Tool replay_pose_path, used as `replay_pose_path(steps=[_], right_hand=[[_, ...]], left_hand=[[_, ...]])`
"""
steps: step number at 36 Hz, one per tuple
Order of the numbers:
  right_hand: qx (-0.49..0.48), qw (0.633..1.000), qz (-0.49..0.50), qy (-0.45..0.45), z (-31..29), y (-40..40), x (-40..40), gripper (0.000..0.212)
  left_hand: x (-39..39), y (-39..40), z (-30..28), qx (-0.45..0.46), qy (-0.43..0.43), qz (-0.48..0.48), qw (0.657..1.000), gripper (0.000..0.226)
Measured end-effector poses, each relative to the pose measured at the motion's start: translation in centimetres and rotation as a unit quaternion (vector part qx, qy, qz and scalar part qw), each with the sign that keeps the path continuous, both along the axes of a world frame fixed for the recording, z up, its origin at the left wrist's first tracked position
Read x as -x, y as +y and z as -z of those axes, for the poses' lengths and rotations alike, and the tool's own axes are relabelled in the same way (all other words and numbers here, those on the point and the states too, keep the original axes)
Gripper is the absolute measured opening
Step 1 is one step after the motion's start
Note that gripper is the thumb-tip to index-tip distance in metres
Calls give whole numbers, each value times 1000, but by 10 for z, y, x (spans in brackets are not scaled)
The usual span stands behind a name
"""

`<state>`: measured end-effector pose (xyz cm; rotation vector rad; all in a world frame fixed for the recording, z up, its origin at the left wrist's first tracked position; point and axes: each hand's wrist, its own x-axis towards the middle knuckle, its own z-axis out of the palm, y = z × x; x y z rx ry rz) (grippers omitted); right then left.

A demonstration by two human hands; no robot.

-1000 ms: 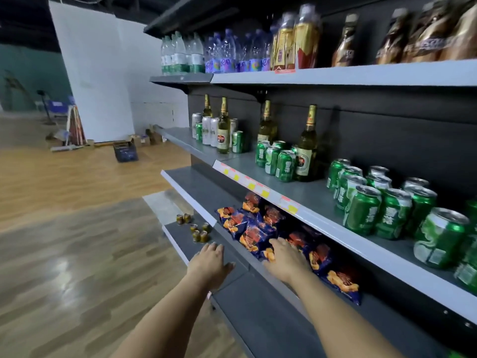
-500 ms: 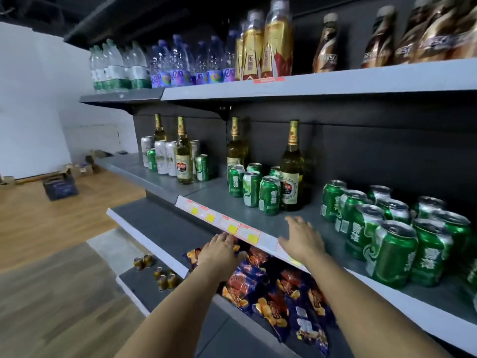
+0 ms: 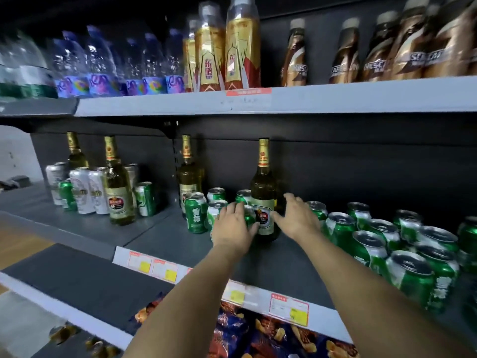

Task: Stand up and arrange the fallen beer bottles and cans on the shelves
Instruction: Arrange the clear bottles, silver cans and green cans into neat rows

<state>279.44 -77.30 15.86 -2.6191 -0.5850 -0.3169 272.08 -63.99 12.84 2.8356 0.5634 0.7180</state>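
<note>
A brown beer bottle [image 3: 263, 192] with a gold neck stands upright on the grey middle shelf [image 3: 165, 236]. My left hand [image 3: 233, 226] lies over small green cans [image 3: 195, 215] just left of it, thumb against the bottle's label. My right hand [image 3: 296, 218] is spread on the bottle's right side, thumb near the label; whether it touches is unclear. Several more green cans [image 3: 366, 249] stand upright in a cluster to the right. Further left stand three more beer bottles [image 3: 117, 192] and several silver cans [image 3: 82, 189], all upright.
The shelf above [image 3: 309, 99] carries water bottles [image 3: 100, 63], golden drink bottles [image 3: 240, 47] and brown coffee bottles [image 3: 348, 55]. Snack bags [image 3: 258, 334] lie on the shelf below. Yellow price tags [image 3: 289, 306] line the middle shelf's front edge.
Both hands rose from the lower snack shelf, passed the price-tag edge and now reach the beer bottle on the middle shelf. The view has moved up and closer to the shelves.
</note>
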Motion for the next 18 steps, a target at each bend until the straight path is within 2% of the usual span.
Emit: replay_pose_path(steps=[5,9,13,18], right_hand=[[0,999,52,-12,-29,25,-9,63],[-10,996,82,14,-43,44,-14,61],[-33,993,95,65,-40,61,-22,62],[-68,988,101,99,-35,75,-34,62]], left_hand=[[-26,20,-22,12,33,24,999,99],[-43,30,-32,56,72,44,995,107],[-60,30,-38,88,86,54,991,96],[-75,30,-39,113,80,65,988,60]])
